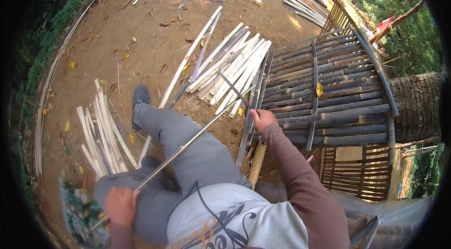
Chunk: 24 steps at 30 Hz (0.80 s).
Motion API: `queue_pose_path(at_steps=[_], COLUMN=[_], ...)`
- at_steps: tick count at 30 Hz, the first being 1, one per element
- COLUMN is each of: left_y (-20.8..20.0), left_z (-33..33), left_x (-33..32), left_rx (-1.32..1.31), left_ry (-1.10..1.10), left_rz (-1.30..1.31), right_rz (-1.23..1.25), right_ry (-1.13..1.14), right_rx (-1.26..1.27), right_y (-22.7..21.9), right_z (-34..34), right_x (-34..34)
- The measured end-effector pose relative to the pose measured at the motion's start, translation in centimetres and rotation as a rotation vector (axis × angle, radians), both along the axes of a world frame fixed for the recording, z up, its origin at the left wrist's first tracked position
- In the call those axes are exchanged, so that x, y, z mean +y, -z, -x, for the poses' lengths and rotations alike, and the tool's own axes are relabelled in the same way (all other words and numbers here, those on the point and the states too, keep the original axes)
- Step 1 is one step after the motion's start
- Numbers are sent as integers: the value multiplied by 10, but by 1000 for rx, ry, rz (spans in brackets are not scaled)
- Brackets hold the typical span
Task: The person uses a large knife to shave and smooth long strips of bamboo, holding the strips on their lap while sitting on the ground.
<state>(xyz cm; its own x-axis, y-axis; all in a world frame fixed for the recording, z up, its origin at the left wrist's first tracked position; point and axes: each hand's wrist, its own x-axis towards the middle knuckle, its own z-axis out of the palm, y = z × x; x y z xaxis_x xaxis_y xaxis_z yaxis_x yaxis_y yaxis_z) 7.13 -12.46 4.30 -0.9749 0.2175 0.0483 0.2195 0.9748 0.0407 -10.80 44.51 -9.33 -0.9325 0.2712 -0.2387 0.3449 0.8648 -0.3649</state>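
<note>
the left hand (121,205) was closed around the near end of a long thin bamboo strip (188,143), which ran up and to the right across the person's grey-trousered leg (188,148) toward the pile of split slats (232,68) on the dirt. the right hand (263,118) was also closed, gripping the handle of a dark-bladed knife (235,90) whose blade pointed up and left, close to the far end of the strip; whether blade and strip touched could not be told. just to the right of that hand lay a low platform of dark bamboo slats (338,94), with a yellow leaf (319,89) on it. a second, smaller bundle of pale slats (101,131) lay on the ground to the left of the leg, near the person's grey shoe (140,96). a thick palm trunk (418,103) stood at the right edge, beyond the platform, and dry leaves were scattered over the bare ground (117,37).
</note>
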Motion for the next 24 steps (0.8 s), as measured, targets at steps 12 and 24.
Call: queue_pose_path(at_steps=[12,24], left_y=[3,3], left_z=[-4,-2], left_x=[-6,-1], left_rx=[1,7], left_ry=[-11,-3], left_rz=[5,15], right_rz=[-125,-169], right_ry=[-5,-139], right_rx=[16,-50], right_y=[5,-33], right_z=[28,15], right_x=[-9,-9])
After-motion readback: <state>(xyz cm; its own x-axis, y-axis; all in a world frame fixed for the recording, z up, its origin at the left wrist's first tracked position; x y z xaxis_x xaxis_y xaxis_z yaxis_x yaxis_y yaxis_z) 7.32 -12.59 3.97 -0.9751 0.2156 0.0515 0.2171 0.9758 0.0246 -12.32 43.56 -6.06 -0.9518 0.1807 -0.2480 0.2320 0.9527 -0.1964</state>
